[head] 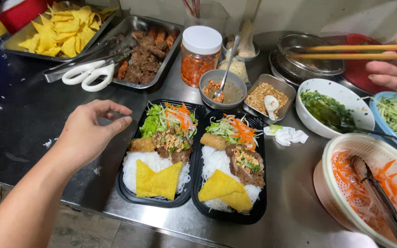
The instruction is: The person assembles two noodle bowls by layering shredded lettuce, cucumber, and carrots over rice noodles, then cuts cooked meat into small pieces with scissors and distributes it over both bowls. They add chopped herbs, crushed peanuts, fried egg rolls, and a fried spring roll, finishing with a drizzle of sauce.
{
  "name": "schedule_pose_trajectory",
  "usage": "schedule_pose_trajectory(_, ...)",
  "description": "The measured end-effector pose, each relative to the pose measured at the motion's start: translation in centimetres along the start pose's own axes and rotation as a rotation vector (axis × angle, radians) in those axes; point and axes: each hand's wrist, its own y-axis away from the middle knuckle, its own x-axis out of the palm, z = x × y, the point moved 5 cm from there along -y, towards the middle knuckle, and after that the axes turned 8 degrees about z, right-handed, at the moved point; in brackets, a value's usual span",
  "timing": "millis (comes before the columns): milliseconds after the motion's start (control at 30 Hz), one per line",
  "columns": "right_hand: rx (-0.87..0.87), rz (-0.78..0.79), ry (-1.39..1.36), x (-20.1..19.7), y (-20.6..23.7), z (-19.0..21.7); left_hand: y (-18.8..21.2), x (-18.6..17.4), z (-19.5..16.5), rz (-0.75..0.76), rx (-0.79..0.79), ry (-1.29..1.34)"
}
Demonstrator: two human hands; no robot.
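Head view: looking down on a steel counter (295,183) where two black meal trays are sitting side by side, both already filled
Left hand (88,131): hovering with fingers loosely curled and gripping nothing; reaching toward the left tray (127,195), just off its 9 o'clock edge, not touching
Right hand (394,69): closing round a pair of wooden chopsticks (354,52), tips pointing toward 9 o'clock over a metal strainer (306,57); nothing is showing between the tips
Left tray contents: white noodles, lettuce, shredded carrot, grilled meat with crushed nuts, a roll, a yellow cracker at 6 o'clock
Right tray (263,202): touching the left tray at its 3 o'clock side; carrying the same filling
Around them: a white bowl of greens (331,108) at 2 o'clock; a colander of carrot shreds (368,183) with tongs at 4 o'clock; a chilli jar (200,55) at 12 o'clock; scissors (89,73) at 11 o'clock
Step in hand: plating is looking nearly done; the free hand seems to be going for the left tray
Next move calls for: a steady hold on the tray rim, keeping it level
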Motion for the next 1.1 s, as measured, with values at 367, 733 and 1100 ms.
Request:
schedule_pose_trajectory(367, -0.133, -0.174, 0.457, 7.5, -7.1, -5.4, 1.3, 4.3, 5.9, 0.178, -0.481, 0.294)
schedule_pose_trajectory(733, -0.039, 0.230, 1.005, 7.6, -16.1, -14.6, 1.2, 2.8, 6.6, 0.032, -0.405, 0.350)
schedule_pose_trajectory(1100, -0.327, -0.116, 0.353, 14.0, -4.6, 10.3, 0.0, -1.7, 1.7, -0.150, -0.175, 0.361)
